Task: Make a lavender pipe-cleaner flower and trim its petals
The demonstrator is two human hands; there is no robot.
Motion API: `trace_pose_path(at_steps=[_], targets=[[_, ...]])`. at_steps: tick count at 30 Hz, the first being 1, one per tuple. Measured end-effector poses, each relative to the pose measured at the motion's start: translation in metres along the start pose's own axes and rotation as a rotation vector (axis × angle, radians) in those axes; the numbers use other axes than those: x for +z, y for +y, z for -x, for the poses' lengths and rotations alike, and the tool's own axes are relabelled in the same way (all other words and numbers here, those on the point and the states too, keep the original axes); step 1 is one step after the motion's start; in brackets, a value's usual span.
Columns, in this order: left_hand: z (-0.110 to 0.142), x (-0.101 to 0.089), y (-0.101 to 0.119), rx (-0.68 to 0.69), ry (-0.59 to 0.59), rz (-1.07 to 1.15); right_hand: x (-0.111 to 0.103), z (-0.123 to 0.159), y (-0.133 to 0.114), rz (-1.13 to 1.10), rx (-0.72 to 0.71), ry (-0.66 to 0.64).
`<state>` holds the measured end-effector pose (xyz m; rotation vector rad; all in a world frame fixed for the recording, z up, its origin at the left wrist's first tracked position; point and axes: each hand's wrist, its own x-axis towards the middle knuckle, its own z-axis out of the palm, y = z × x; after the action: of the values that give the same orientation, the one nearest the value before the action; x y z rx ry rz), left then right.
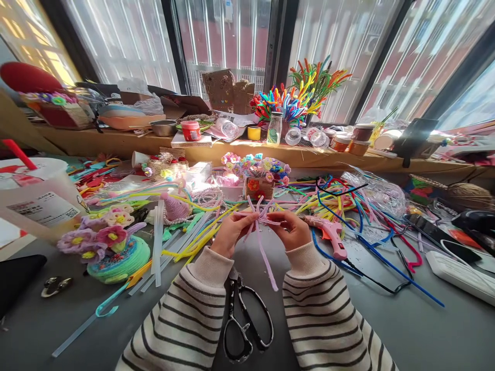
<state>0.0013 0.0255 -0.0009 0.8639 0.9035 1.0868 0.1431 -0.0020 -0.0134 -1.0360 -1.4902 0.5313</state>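
Observation:
Between my two hands is a bunch of pale purple pipe cleaners [260, 222], crossed at the middle with ends sticking out; one long end hangs down toward the table. My left hand [234, 229] is closed, pinching the bunch from the left. From the right, my right hand [292, 229] also pinches it, fingers closed. Black-handled scissors [247, 322] lie on the table below my hands, between the striped sleeves. A pink glue gun [328, 234] rests just right of my right hand. Behind the bunch stands a small box of pipe-cleaner flowers [260, 186].
Loose coloured pipe cleaners [348, 201] spread across the right. Clear glue sticks [158, 242] and a flower-topped green pot [119, 260] lie left, near a large drink cup [42, 196]. Jars, including a glass bottle [274, 129], line the window ledge. A white power strip [460, 275] sits far right.

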Motion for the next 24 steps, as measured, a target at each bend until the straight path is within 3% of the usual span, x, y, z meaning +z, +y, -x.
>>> trace_pose_path(at_steps=[8,18,24], targets=[[0.002,0.002,0.001,0.025,-0.009,0.005,0.005,0.001,-0.004,-0.093,-0.075,-0.022],[0.001,0.002,-0.003,0.101,0.0,0.011,0.013,0.003,-0.008,-0.201,0.141,-0.003],[0.0,0.002,-0.002,0.174,0.006,-0.015,0.009,0.001,-0.006,-0.27,0.227,-0.148]])
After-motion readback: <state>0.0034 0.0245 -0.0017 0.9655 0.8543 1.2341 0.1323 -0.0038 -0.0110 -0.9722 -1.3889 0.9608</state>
